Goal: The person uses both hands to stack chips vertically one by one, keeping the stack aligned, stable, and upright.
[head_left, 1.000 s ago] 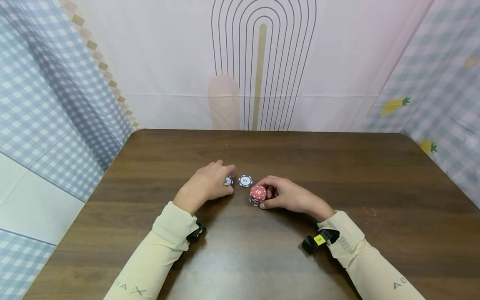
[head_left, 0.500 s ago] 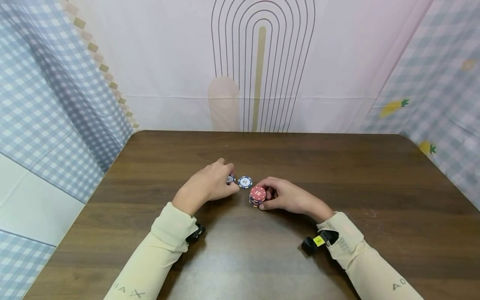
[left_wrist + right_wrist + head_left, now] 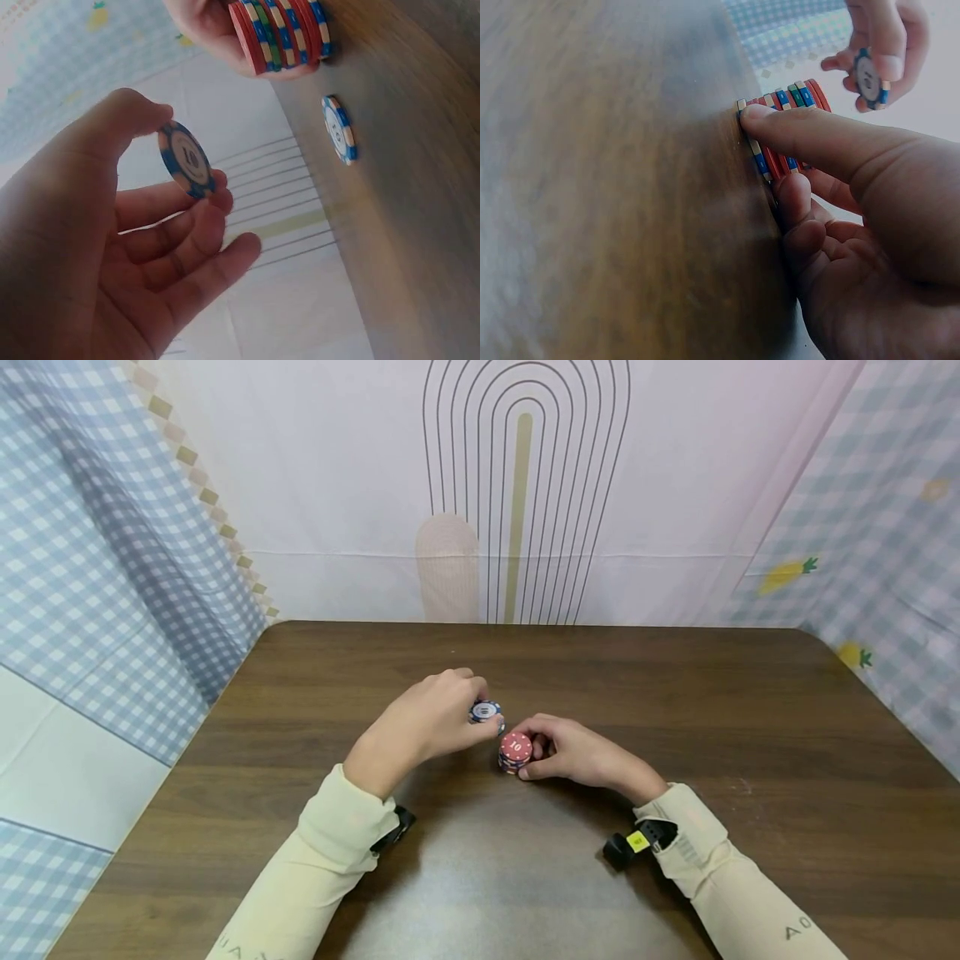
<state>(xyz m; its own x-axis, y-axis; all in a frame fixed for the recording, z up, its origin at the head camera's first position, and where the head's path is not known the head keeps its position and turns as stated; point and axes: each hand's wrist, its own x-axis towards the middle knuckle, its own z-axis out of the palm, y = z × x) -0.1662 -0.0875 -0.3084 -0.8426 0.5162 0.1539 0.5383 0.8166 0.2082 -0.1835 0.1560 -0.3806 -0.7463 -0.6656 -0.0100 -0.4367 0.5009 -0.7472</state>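
Observation:
A blue-and-white poker chip [image 3: 187, 160] is pinched at its edge by my left hand [image 3: 427, 714], thumb on one side and fingertips on the other, raised off the table. Another blue-and-white chip [image 3: 338, 130] lies flat on the wood; in the head view the held chip and left thumb mostly cover it. My right hand [image 3: 573, 752] grips a stack of poker chips [image 3: 515, 748], thumb and fingers round its sides. Red chips top this upright stack, with blue, green and more red ones below, as the left wrist view shows. The stack stands on the table.
The brown wooden table [image 3: 675, 693] spreads around both hands. Behind its far edge hangs a white cloth [image 3: 337, 485] with arch lines, and checked cloths [image 3: 90, 527] hang at the sides. Each wrist wears a black camera [image 3: 619, 852].
My left hand has lifted the blue-and-white chip from the table and carried it right, above the other loose chip. My right hand keeps its grip on the stack without moving.

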